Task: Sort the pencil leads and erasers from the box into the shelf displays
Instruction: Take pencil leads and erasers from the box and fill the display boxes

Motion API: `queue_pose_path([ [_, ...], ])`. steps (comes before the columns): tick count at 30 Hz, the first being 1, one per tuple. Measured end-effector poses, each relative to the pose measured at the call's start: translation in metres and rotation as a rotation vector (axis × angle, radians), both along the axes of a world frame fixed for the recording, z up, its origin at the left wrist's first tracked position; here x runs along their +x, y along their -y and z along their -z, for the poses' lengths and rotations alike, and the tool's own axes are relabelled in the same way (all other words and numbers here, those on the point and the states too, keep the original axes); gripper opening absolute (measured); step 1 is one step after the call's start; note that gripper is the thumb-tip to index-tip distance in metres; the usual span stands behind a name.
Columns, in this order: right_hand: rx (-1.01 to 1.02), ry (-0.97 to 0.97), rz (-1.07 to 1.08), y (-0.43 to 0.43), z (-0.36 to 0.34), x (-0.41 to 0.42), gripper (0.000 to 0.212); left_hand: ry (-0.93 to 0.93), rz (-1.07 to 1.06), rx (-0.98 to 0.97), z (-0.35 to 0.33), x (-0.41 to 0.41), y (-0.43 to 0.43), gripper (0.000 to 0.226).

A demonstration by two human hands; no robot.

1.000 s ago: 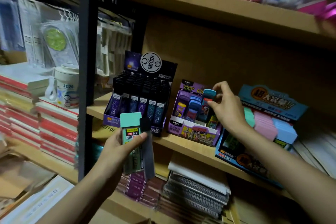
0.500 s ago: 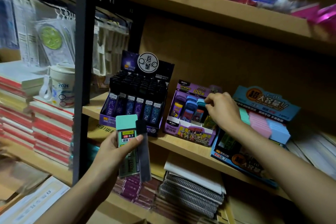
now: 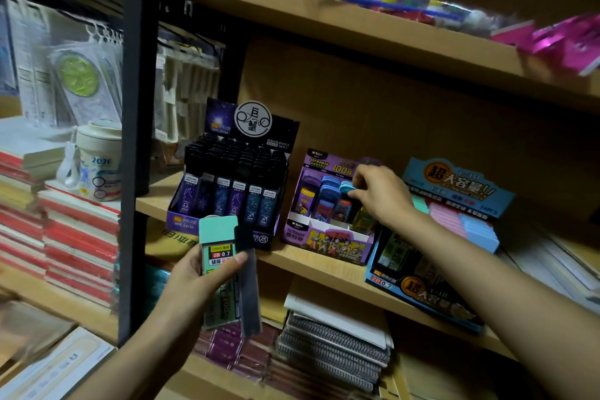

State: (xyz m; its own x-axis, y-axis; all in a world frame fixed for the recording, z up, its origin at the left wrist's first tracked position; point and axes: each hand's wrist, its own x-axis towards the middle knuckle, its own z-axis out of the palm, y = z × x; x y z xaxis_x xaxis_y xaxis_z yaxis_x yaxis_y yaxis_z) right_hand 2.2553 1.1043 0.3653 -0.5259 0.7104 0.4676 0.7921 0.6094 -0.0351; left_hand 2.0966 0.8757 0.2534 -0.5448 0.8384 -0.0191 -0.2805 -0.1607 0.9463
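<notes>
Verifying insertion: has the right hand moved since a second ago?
Yes. The right hand has lowered toward the purple display box, from above its rows down onto them.

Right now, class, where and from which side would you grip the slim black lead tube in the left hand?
Likely the top end of the black lead tube, from the right: it stands clear above the left hand, and the mint-capped case lies against its left side.

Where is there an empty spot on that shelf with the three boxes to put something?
Bare wood shows between the black post and the dark lead display. A thin strip runs in front of the purple display. Rightward it is crowded: blue display, then papers.
</notes>
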Motion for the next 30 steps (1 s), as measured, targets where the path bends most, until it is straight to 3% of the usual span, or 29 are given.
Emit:
queue_pose_path([
  [4,-0.123,-0.027,0.021,-0.006,-0.011,-0.002,0.017,-0.005,0.0,0.012,0.001,-0.001,-0.001,0.043],
  [10,0.02,0.022,0.02,-0.005,-0.001,-0.005,0.026,-0.016,-0.004,0.021,0.004,0.003,-0.002,0.04],
  [14,-0.018,0.068,0.046,0.0,-0.01,-0.006,0.016,-0.03,0.007,0.027,0.005,0.003,-0.001,0.042],
  [17,0.016,-0.06,-0.048,0.021,-0.012,-0.006,0.016,-0.034,0.012,0.036,0.005,0.002,-0.001,0.045],
  [19,-0.124,-0.234,-0.216,0.049,-0.004,-0.009,0.009,-0.032,0.02,0.043,0.005,0.003,-0.002,0.045],
  [22,-0.584,-0.366,-0.463,0.099,0.018,-0.021,0.008,-0.038,0.026,0.051,0.004,0.006,-0.005,0.044],
  [24,-0.798,-0.431,-0.52,0.121,0.035,-0.03,0.008,-0.049,0.04,0.058,0.004,0.009,-0.006,0.045],
  [27,-0.896,-0.522,-0.517,0.134,0.055,-0.041,0.016,-0.076,0.04,0.083,0.005,0.011,-0.007,0.046],
  [30,-1.076,-0.817,-0.566,0.132,0.061,-0.041,0.017,-0.062,0.083,0.098,0.005,0.01,-0.007,0.039],
])
